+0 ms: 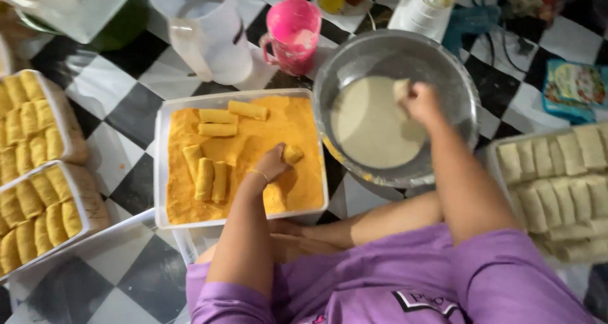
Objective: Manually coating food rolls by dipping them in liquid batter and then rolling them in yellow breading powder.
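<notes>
Leftmost, 2 white trays (pixel 60 118) hold finished crumbed rolls in rows on the checkered floor (pixel 136 112). Next, the left hand (pixel 273 164) pinches a short roll (pixel 293 154) over the grainy orange crumb tray (pixel 161 172). Further right, the right hand (pixel 421 101) grips a pale soft roll (pixel 400 88) above smooth batter in the round steel bowl (pixel 457 64). Uncoated rolls (pixel 560 185) lie rightmost.
</notes>
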